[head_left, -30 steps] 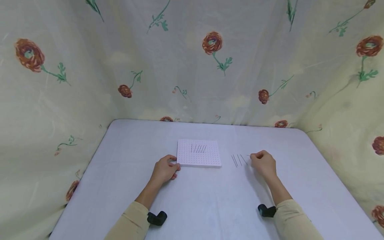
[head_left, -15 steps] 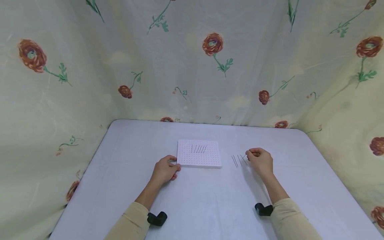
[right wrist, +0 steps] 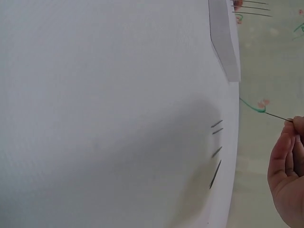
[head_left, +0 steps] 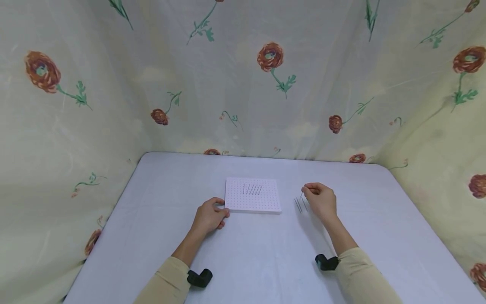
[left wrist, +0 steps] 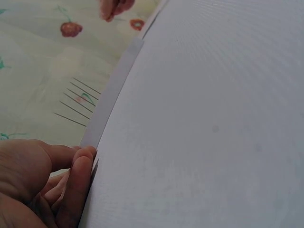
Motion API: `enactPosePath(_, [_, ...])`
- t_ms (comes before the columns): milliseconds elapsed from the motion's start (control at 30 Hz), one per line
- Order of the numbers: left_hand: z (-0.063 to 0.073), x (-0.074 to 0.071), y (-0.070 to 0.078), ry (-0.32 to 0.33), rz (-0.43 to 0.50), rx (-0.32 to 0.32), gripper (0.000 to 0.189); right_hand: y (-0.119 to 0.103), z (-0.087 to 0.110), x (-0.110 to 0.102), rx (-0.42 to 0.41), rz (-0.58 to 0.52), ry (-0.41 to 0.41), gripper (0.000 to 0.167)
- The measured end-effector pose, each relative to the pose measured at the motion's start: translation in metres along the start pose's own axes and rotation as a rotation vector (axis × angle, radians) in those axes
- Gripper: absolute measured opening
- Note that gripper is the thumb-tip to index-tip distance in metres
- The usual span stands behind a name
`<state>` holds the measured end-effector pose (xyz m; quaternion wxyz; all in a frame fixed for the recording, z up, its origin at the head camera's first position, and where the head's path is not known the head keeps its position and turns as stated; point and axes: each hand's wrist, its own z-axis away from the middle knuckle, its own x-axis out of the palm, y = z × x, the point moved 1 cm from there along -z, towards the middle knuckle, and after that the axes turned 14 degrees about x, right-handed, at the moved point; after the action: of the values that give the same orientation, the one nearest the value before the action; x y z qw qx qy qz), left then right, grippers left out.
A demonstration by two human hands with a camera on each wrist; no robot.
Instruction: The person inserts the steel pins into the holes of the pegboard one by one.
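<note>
A white pegboard (head_left: 253,205) full of small holes lies on the table, with a row of thin dark metal rods (head_left: 252,189) standing in it. My left hand (head_left: 208,216) holds its near left corner between thumb and fingers. To the right of the board, my right hand (head_left: 322,202) is raised over the table and pinches one thin metal rod (right wrist: 278,117) by its end. Below that hand, several loose rods (right wrist: 217,151) lie roughly side by side on the cloth. In the left wrist view, the standing rods (left wrist: 76,103) project above the board's edge.
White cloth covers the table (head_left: 258,257), with its far edge (head_left: 303,159) close to a flowered curtain (head_left: 243,84). The curtain also hangs at both sides. A black wrist device (head_left: 200,278) sits at the left sleeve, another black wrist device (head_left: 326,262) at the right.
My right hand has moved left toward the board with the pinched rod, which has swung from pointing sideways to pointing downward. The left hand has stayed at the board's corner.
</note>
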<state>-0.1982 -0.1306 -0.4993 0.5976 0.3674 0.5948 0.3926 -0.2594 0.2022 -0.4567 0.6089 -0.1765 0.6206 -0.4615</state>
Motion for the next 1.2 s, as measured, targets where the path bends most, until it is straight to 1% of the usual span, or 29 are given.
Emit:
enactPosePath(200, [0.000, -0.001, 0.002, 0.000, -0.007, 0.000, 0.035, -0.006, 0.001, 0.006, -0.018, 0.016, 0.008, 0.026])
enactPosePath(400, [-0.001, -0.001, 0.002, 0.002, 0.009, -0.010, 0.034, -0.012, 0.002, 0.014, -0.034, 0.022, 0.025, 0.025])
enactPosePath(533, [-0.001, -0.001, 0.001, -0.002, 0.016, -0.009, 0.034, -0.017, 0.005, 0.019, -0.043, 0.022, 0.015, 0.024])
enactPosePath(700, [-0.002, -0.003, 0.001, 0.000, 0.032, -0.009, 0.033, -0.023, 0.006, 0.026, -0.076, 0.027, -0.003, 0.023])
enactPosePath(767, [-0.002, -0.003, 0.001, -0.002, 0.029, 0.003, 0.033, -0.025, 0.007, 0.029, -0.088, 0.028, -0.010, 0.023])
enactPosePath(900, [-0.002, -0.002, 0.000, -0.018, 0.032, 0.005, 0.034, -0.028, 0.009, 0.036, -0.091, 0.028, -0.024, 0.022])
enactPosePath(967, [-0.001, -0.001, -0.001, -0.022, 0.034, -0.001, 0.034, -0.028, 0.011, 0.039, -0.103, 0.034, -0.026, 0.022])
enactPosePath(1133, [0.000, -0.002, -0.001, -0.015, 0.031, 0.013, 0.034, -0.032, 0.013, 0.047, -0.154, 0.033, -0.041, 0.020])
enactPosePath(1200, [0.000, -0.002, -0.001, -0.016, 0.030, 0.013, 0.034, -0.033, 0.014, 0.050, -0.162, 0.037, -0.053, 0.018])
